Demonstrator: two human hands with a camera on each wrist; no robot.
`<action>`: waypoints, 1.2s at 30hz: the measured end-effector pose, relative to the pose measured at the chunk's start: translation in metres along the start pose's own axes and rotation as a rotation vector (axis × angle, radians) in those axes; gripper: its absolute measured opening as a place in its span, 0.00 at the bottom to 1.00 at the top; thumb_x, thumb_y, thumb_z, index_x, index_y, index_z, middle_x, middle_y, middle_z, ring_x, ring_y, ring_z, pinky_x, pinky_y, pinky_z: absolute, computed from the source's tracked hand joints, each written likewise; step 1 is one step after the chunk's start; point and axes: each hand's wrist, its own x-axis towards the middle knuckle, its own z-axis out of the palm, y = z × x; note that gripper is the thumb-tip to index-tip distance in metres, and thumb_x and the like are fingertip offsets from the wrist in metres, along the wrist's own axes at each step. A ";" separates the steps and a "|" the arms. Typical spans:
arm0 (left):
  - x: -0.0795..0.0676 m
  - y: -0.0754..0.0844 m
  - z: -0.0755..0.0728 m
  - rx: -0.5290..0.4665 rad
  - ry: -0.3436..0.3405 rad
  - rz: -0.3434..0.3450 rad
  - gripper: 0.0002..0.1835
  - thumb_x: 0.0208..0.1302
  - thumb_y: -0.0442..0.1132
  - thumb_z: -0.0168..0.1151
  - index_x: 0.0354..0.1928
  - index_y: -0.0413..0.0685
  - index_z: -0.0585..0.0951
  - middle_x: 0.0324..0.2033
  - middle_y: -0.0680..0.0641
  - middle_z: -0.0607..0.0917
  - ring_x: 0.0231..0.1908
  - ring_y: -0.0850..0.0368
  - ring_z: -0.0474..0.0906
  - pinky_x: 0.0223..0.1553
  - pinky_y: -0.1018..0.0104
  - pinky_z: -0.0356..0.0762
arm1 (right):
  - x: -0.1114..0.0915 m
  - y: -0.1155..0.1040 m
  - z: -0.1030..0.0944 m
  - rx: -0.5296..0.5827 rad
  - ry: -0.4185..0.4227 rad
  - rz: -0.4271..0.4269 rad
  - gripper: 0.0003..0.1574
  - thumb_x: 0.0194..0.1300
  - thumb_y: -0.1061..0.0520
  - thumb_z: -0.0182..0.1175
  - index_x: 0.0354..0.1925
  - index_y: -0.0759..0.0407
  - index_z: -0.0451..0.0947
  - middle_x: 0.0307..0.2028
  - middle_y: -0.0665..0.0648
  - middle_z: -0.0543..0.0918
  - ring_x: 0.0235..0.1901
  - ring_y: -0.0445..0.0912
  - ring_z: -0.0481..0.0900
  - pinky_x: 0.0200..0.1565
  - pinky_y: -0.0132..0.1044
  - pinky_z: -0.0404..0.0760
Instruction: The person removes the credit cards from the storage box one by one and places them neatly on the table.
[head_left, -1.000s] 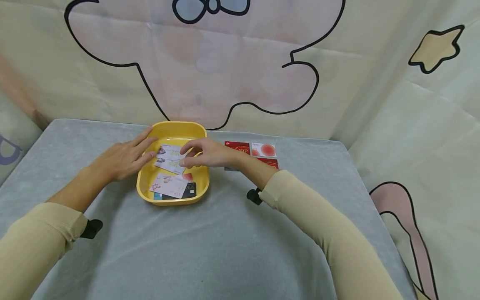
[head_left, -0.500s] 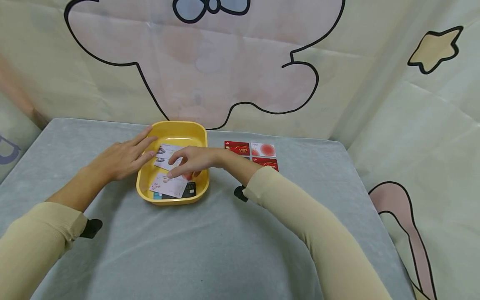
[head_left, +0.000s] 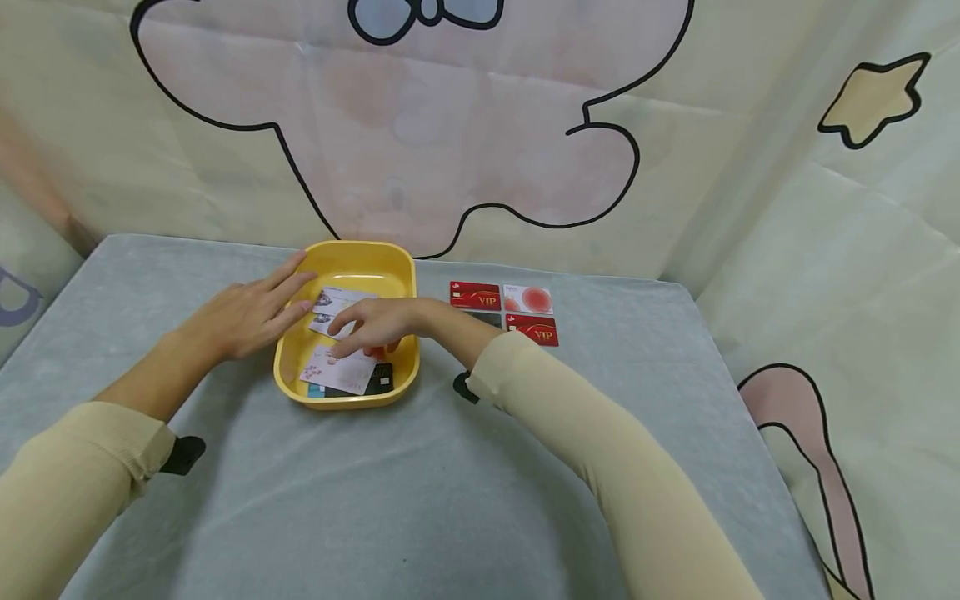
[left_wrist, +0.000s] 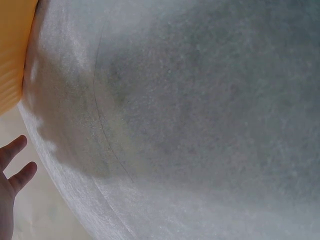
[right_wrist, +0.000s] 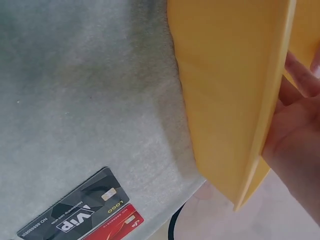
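Note:
A yellow plastic tray point(head_left: 345, 403) holds several cards. My left hand point(head_left: 240, 321) rests its straight fingers along the tray's left rim. Over the tray's right rim reaches my right hand point(head_left: 378, 321), its fingers loosely bent above the cards and no card plainly between them. Its thumb tip is over a white floral card point(head_left: 341, 375); contact cannot be told. Under that card lie a black VIP card point(head_left: 381, 380) and a partly hidden red-printed one. Behind, partly covered by the hand, are pale cards point(head_left: 339, 297). In the right wrist view, the tray wall point(right_wrist: 225, 75) hides several fingertips.
Right of the tray, a group of cards lies on the grey cloth point(head_left: 420, 500): a red VIP card point(head_left: 475, 296), a white card with a red circle point(head_left: 527, 298), another red VIP card point(head_left: 532, 329) and a dark VIP card point(right_wrist: 75, 210). A printed curtain hangs behind.
My right hand has moved nearer and slightly left inside the tray, from the pale cards towards the white floral card. The left hand and the tray have stayed put.

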 end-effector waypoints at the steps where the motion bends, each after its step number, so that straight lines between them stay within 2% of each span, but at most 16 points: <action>1: 0.000 0.000 0.000 -0.001 0.000 -0.001 0.35 0.78 0.58 0.35 0.77 0.45 0.56 0.79 0.43 0.41 0.60 0.28 0.72 0.57 0.33 0.68 | 0.001 0.000 0.000 0.000 -0.006 -0.001 0.34 0.71 0.43 0.57 0.71 0.49 0.66 0.57 0.51 0.77 0.48 0.48 0.75 0.47 0.39 0.81; 6: 0.000 0.001 0.000 0.000 -0.012 -0.011 0.35 0.78 0.59 0.35 0.77 0.45 0.56 0.79 0.43 0.40 0.61 0.28 0.71 0.58 0.32 0.67 | 0.005 -0.001 -0.001 0.033 -0.039 0.006 0.30 0.74 0.54 0.53 0.72 0.52 0.65 0.57 0.51 0.79 0.44 0.50 0.77 0.39 0.37 0.76; 9: -0.001 0.001 -0.001 -0.003 -0.011 -0.015 0.36 0.77 0.59 0.34 0.77 0.45 0.56 0.79 0.43 0.40 0.61 0.28 0.70 0.59 0.32 0.66 | 0.007 -0.001 -0.001 0.056 -0.045 0.010 0.30 0.74 0.56 0.54 0.72 0.53 0.66 0.58 0.52 0.78 0.45 0.50 0.77 0.40 0.37 0.75; 16: -0.001 0.001 -0.001 -0.008 -0.002 -0.005 0.35 0.78 0.59 0.33 0.77 0.44 0.57 0.79 0.43 0.41 0.61 0.28 0.70 0.58 0.33 0.67 | 0.011 -0.005 0.001 0.013 -0.036 -0.048 0.32 0.72 0.57 0.56 0.71 0.57 0.66 0.61 0.55 0.77 0.51 0.43 0.75 0.51 0.29 0.76; 24: 0.000 0.001 -0.001 -0.015 -0.008 -0.005 0.36 0.78 0.59 0.33 0.77 0.44 0.56 0.79 0.43 0.40 0.62 0.28 0.70 0.59 0.32 0.67 | 0.012 -0.008 0.005 0.020 -0.037 -0.078 0.31 0.72 0.58 0.55 0.71 0.58 0.66 0.58 0.55 0.77 0.49 0.43 0.75 0.48 0.28 0.76; 30: 0.000 0.001 -0.001 -0.023 -0.008 0.003 0.35 0.78 0.58 0.34 0.77 0.44 0.56 0.79 0.43 0.41 0.62 0.28 0.70 0.58 0.32 0.67 | 0.012 -0.010 0.011 0.017 -0.067 -0.105 0.30 0.72 0.59 0.55 0.69 0.60 0.66 0.53 0.54 0.77 0.43 0.45 0.75 0.40 0.31 0.76; 36: -0.001 0.000 0.000 -0.026 -0.002 0.007 0.34 0.78 0.57 0.35 0.77 0.44 0.56 0.79 0.43 0.41 0.62 0.28 0.70 0.58 0.32 0.67 | 0.009 -0.011 0.012 0.005 -0.079 -0.096 0.30 0.73 0.57 0.55 0.70 0.58 0.66 0.55 0.53 0.77 0.47 0.43 0.74 0.46 0.34 0.77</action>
